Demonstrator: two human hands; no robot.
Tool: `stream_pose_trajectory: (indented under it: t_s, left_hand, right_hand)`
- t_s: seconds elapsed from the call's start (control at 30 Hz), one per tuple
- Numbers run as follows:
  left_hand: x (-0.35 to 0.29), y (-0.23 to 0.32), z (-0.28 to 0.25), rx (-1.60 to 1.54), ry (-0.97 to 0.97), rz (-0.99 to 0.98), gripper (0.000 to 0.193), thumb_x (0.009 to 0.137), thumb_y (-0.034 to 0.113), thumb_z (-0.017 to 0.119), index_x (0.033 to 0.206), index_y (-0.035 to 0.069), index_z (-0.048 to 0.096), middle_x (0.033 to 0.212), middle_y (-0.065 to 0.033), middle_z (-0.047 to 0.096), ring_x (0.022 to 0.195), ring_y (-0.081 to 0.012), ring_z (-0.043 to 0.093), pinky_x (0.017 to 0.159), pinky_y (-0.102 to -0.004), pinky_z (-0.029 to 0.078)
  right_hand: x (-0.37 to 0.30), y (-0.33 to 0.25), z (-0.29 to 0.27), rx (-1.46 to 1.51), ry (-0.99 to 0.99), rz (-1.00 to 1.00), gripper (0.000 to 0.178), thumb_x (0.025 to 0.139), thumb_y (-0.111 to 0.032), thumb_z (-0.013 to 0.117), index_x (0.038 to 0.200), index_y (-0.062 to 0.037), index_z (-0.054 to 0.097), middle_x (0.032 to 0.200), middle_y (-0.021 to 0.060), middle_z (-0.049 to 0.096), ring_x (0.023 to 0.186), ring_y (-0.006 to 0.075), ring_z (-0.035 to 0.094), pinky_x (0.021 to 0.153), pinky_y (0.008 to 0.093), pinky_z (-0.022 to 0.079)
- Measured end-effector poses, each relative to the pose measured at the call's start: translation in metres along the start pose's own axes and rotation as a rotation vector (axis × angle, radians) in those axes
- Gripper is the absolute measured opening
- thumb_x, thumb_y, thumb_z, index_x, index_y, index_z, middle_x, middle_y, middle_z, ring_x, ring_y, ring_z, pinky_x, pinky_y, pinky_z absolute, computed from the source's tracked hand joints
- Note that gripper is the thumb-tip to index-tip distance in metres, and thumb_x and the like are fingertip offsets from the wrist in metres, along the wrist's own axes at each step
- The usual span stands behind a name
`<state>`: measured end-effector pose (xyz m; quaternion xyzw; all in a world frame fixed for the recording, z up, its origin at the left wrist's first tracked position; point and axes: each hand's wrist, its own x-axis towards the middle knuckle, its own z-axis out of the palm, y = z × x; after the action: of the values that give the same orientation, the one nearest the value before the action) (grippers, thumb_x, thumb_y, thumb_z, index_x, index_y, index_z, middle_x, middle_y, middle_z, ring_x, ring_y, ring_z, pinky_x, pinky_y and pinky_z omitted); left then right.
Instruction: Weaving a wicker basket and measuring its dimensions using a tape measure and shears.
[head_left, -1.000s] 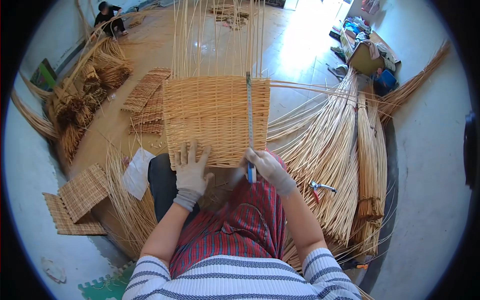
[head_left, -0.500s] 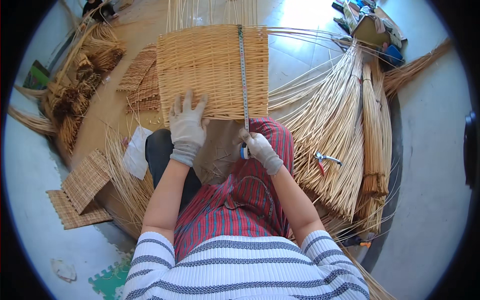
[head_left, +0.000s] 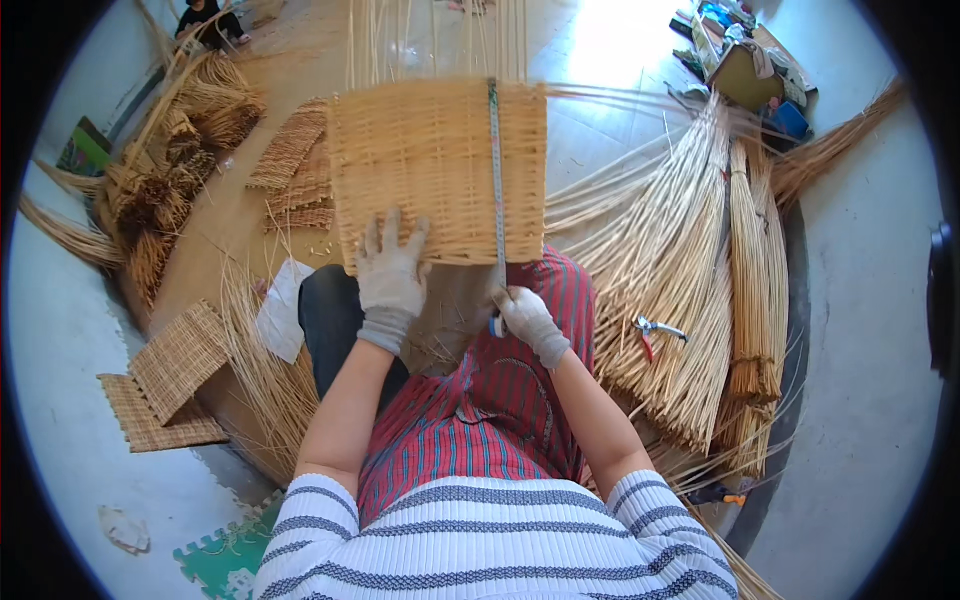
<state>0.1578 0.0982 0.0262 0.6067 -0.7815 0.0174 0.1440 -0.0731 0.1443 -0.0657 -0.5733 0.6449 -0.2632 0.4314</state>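
A rectangular woven wicker panel stands over my knees, with long bare rods sticking out past its far edge and right corner. My left hand, in a pale work glove, lies on its lower left part with the fingers stretched out and spread. My right hand, gloved too, is closed around a tape measure just below the panel's near edge. The pulled-out tape blade runs straight across the panel near its right side, up to the far edge. My right fingers partly hide the tape's case.
Large rod bundles fan out at the right, with pruning shears on them. Woven pieces lie at the left, others beyond. Darker bundles line the left wall. A person is at the far left.
The whole view has shifted a little, so everything sits lower and further right. The panel and both hands look slightly blurred. My hold on the tape measure is the same.
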Motion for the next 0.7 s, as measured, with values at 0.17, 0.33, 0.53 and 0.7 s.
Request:
stream_pose_trajectory:
  t_s: [0.17, 0.33, 0.53, 0.7]
  left_hand:
    - [-0.035, -0.001, 0.031, -0.045, 0.071, 0.049, 0.078, 0.084, 0.022, 0.073, 0.155, 0.031, 0.041, 0.165, -0.0186, 0.024, 0.15, -0.0477, 0.023, 0.121, -0.0586, 0.024]
    - [-0.072, 0.0, 0.034, -0.086, -0.026, 0.042, 0.077, 0.086, 0.027, 0.071, 0.155, 0.031, 0.038, 0.163, -0.0183, 0.028, 0.148, -0.0471, 0.026, 0.119, -0.0603, 0.025]
    - [-0.124, -0.004, 0.06, -0.123, -0.056, 0.052, 0.078, 0.085, 0.027, 0.071, 0.156, 0.031, 0.038, 0.161, -0.02, 0.031, 0.148, -0.0464, 0.026, 0.12, -0.0592, 0.023]
    - [-0.137, -0.004, 0.059, -0.147, -0.108, 0.042, 0.063, 0.093, 0.028, 0.061, 0.154, 0.029, 0.043, 0.161, -0.0172, 0.032, 0.149, -0.0447, 0.027, 0.122, -0.0572, 0.021]
  right_hand:
    - [-0.031, 0.031, -0.003, -0.096, 0.036, -0.085, 0.036, 0.1, -0.036, 0.054, 0.106, -0.0045, 0.072, 0.082, 0.0145, 0.07, 0.077, 0.0291, 0.069, 0.071, 0.0411, 0.053]
    - [-0.081, -0.012, -0.024, 0.118, -0.025, -0.081, 0.036, 0.106, -0.035, 0.053, 0.12, -0.0076, 0.072, 0.074, 0.0016, 0.063, 0.063, 0.0084, 0.06, 0.06, 0.0262, 0.049]
    - [-0.071, 0.0, -0.047, 0.215, -0.121, -0.16, 0.043, 0.106, -0.04, 0.054, 0.103, -0.0006, 0.07, 0.073, -0.0029, 0.058, 0.068, 0.006, 0.051, 0.063, 0.0252, 0.044]
    - [-0.081, -0.033, -0.063, 0.218, -0.093, -0.118, 0.029, 0.106, -0.022, 0.056, 0.119, -0.0013, 0.071, 0.074, -0.0035, 0.058, 0.067, 0.0051, 0.05, 0.06, 0.0225, 0.042]
